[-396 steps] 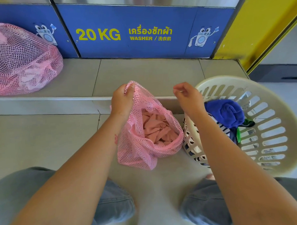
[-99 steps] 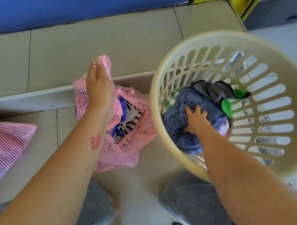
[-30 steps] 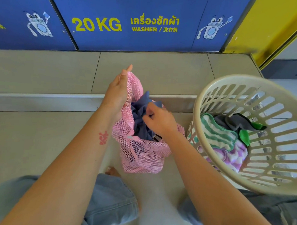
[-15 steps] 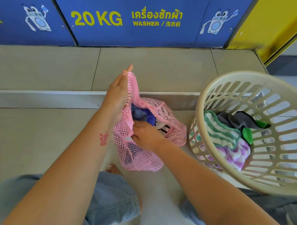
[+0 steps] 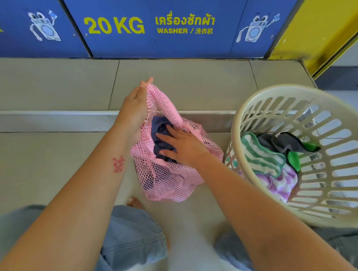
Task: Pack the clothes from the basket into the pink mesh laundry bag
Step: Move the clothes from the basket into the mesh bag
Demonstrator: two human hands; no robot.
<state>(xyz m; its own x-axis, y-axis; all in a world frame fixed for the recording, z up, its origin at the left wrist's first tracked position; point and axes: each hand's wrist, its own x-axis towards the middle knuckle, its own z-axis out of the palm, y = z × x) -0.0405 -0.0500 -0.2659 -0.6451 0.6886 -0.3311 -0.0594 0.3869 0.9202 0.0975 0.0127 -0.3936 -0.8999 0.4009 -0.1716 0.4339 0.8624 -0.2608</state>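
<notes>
The pink mesh laundry bag [image 5: 171, 180] stands on the tiled floor in front of me. My left hand [image 5: 135, 108] pinches its rim and holds the mouth up. My right hand [image 5: 180, 143] lies flat, fingers spread, pressing a dark blue garment [image 5: 159, 126] down inside the bag. To the right, the cream slatted basket [image 5: 337, 170] leans toward me. It holds a green-and-white striped cloth [image 5: 260, 154], a grey and green garment [image 5: 286, 143] and a purple-and-white cloth [image 5: 281, 182].
A raised tiled step [image 5: 51, 119] runs across behind the bag, under blue washer panels [image 5: 150, 27] marked 20 KG. A yellow panel [image 5: 322, 29] stands at the back right. My knees in blue jeans [image 5: 133, 238] are at the bottom.
My right hand has gone from gripping deep in the bag to lying flat on the dark blue garment at the bag's mouth. The left hand still holds the rim up.
</notes>
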